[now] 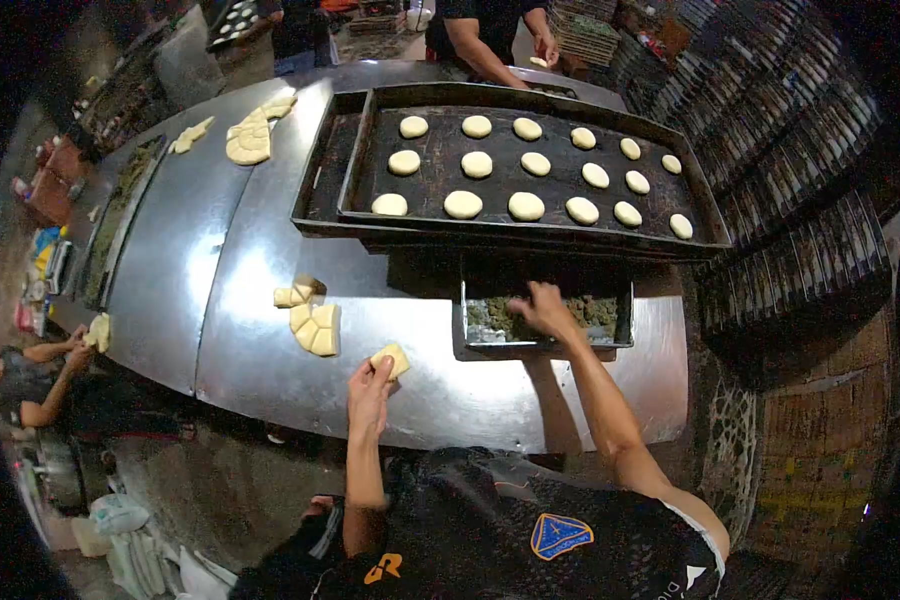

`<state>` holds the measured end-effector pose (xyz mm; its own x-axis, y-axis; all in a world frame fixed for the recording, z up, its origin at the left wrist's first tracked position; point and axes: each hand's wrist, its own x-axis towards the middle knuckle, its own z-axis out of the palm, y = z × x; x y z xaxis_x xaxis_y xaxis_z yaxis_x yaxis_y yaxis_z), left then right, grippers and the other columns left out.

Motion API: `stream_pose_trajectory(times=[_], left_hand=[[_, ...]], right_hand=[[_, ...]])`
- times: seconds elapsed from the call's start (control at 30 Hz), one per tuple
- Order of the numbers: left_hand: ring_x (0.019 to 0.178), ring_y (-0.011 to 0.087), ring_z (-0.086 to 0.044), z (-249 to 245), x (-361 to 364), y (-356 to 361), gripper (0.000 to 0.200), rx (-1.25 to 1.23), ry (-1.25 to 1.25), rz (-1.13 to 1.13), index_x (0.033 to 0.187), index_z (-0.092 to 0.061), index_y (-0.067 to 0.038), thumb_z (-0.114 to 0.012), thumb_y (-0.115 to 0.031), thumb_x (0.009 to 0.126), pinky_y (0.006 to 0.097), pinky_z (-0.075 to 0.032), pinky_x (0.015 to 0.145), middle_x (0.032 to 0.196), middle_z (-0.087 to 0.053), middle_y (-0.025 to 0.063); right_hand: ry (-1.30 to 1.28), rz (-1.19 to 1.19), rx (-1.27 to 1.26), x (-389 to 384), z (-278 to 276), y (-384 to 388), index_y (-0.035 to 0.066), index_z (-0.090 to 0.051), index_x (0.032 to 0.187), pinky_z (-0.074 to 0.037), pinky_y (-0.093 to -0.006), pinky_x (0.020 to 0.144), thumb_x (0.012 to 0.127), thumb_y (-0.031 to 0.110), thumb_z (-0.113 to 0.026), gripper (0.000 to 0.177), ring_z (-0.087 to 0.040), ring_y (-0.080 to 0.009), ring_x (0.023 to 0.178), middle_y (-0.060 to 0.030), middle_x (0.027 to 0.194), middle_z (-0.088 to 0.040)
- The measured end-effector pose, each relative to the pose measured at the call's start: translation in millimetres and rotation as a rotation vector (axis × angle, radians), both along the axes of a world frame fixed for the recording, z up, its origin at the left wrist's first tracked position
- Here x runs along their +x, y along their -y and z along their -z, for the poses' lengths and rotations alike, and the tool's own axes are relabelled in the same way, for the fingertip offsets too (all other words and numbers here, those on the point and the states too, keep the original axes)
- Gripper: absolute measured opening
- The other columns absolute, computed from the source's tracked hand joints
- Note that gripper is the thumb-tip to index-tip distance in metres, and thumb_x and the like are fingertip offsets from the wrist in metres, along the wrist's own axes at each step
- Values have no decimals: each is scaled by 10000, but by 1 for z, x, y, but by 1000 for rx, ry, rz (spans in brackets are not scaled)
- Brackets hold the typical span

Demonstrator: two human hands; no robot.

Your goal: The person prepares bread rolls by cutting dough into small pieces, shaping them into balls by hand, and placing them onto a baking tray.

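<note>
My left hand (367,397) is closed on a flat piece of pale dough (397,360), held over the near side of the metal table. My right hand (545,310) is over a rectangular metal pan (545,347) of crumbly greenish-brown filling (595,312). Its fingers are curled in at the filling; whether any is between them is hidden. Left of the pan, a cut slab of dough (315,328) lies on the table, scored into several wedges. Beyond the pan, a large dark baking tray (505,180) carries rows of round, flattened dough pieces (477,164).
The baking tray rests on another tray (325,180). More dough (249,140) lies on the far left of the steel table (160,270), near a long filling tray (125,215). Co-workers' hands (545,48) (75,355) work at the far and left sides. Stacked trays (790,260) stand right.
</note>
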<state>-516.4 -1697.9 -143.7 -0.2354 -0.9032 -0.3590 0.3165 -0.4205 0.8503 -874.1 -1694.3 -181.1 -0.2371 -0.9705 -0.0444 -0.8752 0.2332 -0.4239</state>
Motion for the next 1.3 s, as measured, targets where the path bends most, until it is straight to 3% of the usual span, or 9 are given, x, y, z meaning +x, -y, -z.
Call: stream_pose_trajectory(times=[0.13, 0.37, 0.5, 0.6, 0.67, 0.8, 0.97, 1.2, 1.3], left_hand=[[913, 130, -590, 4, -17, 6, 427, -6, -59, 56, 1152, -551, 34, -689, -260, 875, 258, -477, 738, 1048, -612, 83], [1025, 182, -583, -10, -28, 4, 439, 63, -6, 61, 1201, -519, 62, -621, -254, 915, 317, -470, 921, 1135, -591, 116], [979, 198, -611, -6, -49, 18, 431, 75, -148, 67, 1171, -515, 119, -614, -221, 925, 309, -502, 916, 1078, -600, 150], [996, 208, -611, -8, -71, 30, 439, 112, -137, 185, 1176, -508, 133, -593, -225, 936, 320, -507, 922, 1088, -601, 164], [1006, 210, -612, -9, -90, 36, 448, 92, -152, 280, 1180, -515, 129, -569, -252, 950, 319, -510, 912, 1088, -610, 170], [1042, 214, -594, -20, -133, 39, 422, 150, -96, 396, 1164, -539, 89, -533, -283, 965, 326, -507, 929, 1121, -601, 152], [997, 151, -596, 6, -166, 33, 341, 121, -144, 451, 1115, -585, 8, -549, -293, 959, 296, -492, 931, 1051, -605, 72], [1044, 133, -583, 2, -175, 29, 370, 28, -110, 433, 1238, -556, -21, -582, -244, 944, 288, -477, 930, 1157, -599, 46], [1002, 136, -598, -4, -171, 33, 372, 68, -135, 431, 1238, -552, -8, -606, -209, 929, 274, -496, 880, 1131, -613, 56]], right_hand=[[-78, -283, -55, 33, -15, -2, -13, -542, 1223, -440, -470, 868, 799, 263, -698, 529, -498, -401, 1000, -236, 1072, -576], [-284, -391, -61, 42, -14, 8, -16, -671, 832, -546, -413, 776, 748, 20, -570, 136, -573, -349, 956, -168, 953, -604], [-266, -348, -173, 35, -8, 19, -21, -680, 863, -543, -410, 737, 763, 32, -602, 137, -614, -356, 863, -168, 916, -645], [110, -103, 6, 21, -32, 20, -16, -687, 962, -531, -359, 692, 819, 78, -631, 180, -655, -283, 773, -151, 882, -687], [710, 64, -91, 19, -44, 9, 7, -684, 1045, -509, -315, 678, 864, 151, -645, 234, -657, -184, 748, -130, 873, -706], [770, -23, -296, 43, -79, -15, 31, -689, 1058, -506, -288, 711, 862, 154, -655, 234, -648, -141, 766, -96, 878, -709], [223, -68, -522, 62, -80, -34, 15, -692, 992, -519, -360, 748, 829, 49, -633, 177, -667, -305, 828, -167, 898, -689], [351, 112, -516, 54, -70, -41, 13, -699, 973, -517, -346, 732, 828, 36, -634, 161, -672, -255, 810, -141, 877, -697], [827, 205, -402, 28, -71, -39, -3, -701, 965, -509, -285, 708, 849, 90, -656, 155, -659, -133, 801, -84, 880, -714]])
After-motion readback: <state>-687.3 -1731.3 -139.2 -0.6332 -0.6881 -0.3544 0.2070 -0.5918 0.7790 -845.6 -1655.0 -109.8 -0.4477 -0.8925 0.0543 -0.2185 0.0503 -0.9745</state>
